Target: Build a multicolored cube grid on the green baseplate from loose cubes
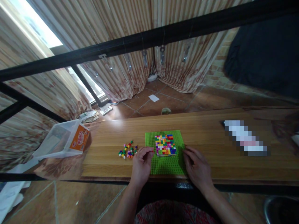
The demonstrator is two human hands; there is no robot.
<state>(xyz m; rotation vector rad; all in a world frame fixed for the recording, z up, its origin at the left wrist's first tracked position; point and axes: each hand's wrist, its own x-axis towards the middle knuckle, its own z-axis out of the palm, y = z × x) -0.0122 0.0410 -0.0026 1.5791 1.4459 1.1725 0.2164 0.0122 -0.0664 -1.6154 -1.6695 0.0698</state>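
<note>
A green studded baseplate (163,168) lies on the table, with a dense square block of many-coloured small bricks (165,144) built up on it. At the left side of that block, my left hand (142,160) is closed, with a small red brick (152,151) pinched between thumb and index finger. My right hand (198,166) rests at the baseplate's right edge, its fingers curled against it. Left of my left hand is a loose heap of small coloured bricks (128,150), partly covered by that hand.
A clear plastic bin (63,137) with an orange label stands at the table's left end. On the right lies a blurred-out flat object (245,137). A black metal bar (140,40) crosses in front of striped curtains (121,21). The wooden table (112,130) has its near edge by my wrists.
</note>
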